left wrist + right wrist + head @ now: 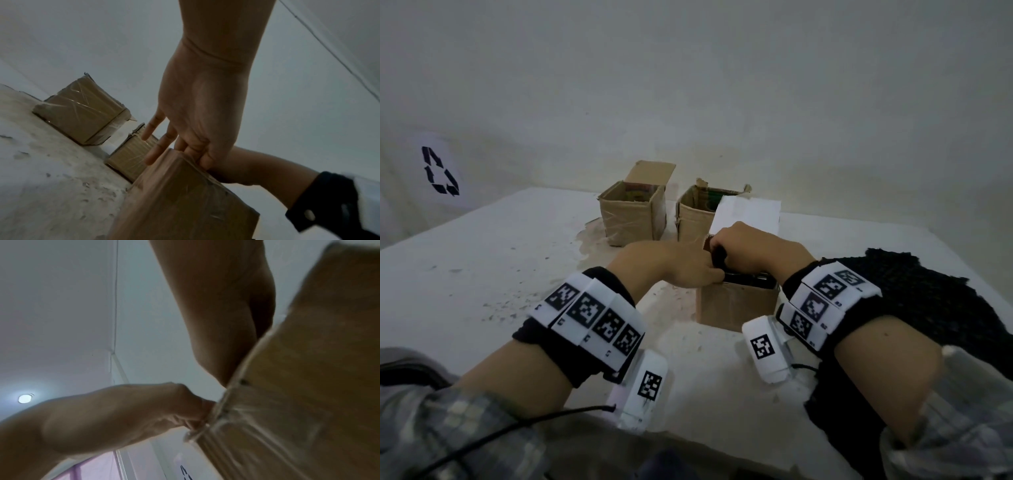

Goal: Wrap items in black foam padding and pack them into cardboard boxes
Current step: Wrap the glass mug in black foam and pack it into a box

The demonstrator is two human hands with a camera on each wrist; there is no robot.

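Observation:
A small open cardboard box (pixel 736 305) stands near the table's middle, with both my hands at its top. My right hand (pixel 722 251) grips a black foam bundle (pixel 719 257) that sticks partly out of the box. My left hand (pixel 712 274) holds the box's left rim. In the left wrist view that hand (pixel 195 151) has its thumb and two fingers curled over the rim of the box (pixel 185 203), while the other two fingers point straight outside it. What the foam wraps is hidden. In the right wrist view the box wall (pixel 308 386) hides my right fingers.
Two more open cardboard boxes (pixel 633 216) (pixel 693 219) stand at the back of the white table (pixel 482 274), near the wall. A white sheet (pixel 748 212) rises behind my right hand. A loose black foam sheet (pixel 928 301) lies at the right.

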